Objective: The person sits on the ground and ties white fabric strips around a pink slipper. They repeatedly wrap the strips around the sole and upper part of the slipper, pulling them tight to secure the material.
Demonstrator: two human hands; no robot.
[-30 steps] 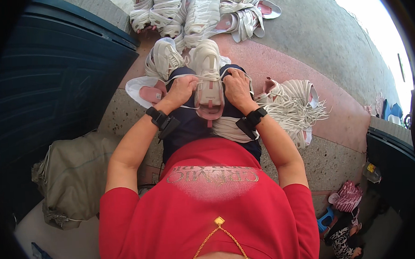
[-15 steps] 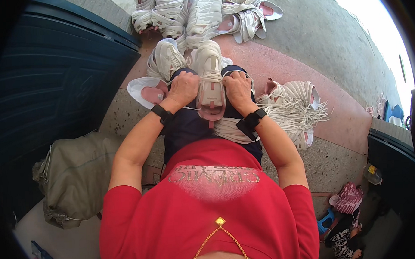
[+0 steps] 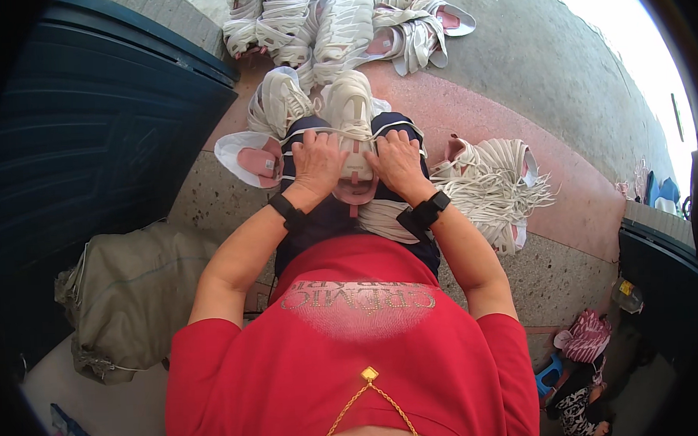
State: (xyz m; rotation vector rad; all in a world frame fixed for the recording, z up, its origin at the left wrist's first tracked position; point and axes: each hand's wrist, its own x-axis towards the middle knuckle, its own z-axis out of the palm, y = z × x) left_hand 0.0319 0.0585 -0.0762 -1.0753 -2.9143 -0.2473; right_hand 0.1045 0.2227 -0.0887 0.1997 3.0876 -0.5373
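Note:
A white shoe upper [image 3: 350,109] with a beige tongue and pink lining stands between my knees, its toe pointing away from me. A white lace [image 3: 312,129] crosses its front and trails over both knees. On the upper's left side rests my left hand [image 3: 318,166], fingers bent against it and thumb toward the tongue. From the right, my right hand [image 3: 399,165] grips the other side in much the same way. The undersides of both hands are hidden. Just left of my knee lie another laced white upper [image 3: 280,102] and one with a pink insole area [image 3: 254,158].
A heap of laced white uppers [image 3: 343,33] lies ahead. Right of my knee are more uppers [image 3: 479,159] and a bundle of loose laces [image 3: 495,200]. Dark blue doors [image 3: 103,112] flank me, with an olive sack [image 3: 138,293] at left and a pink striped bag [image 3: 585,335] at lower right.
Both hands have come down and inward from the lace ends onto the sides of the upper. The lace now lies more loosely over my knees.

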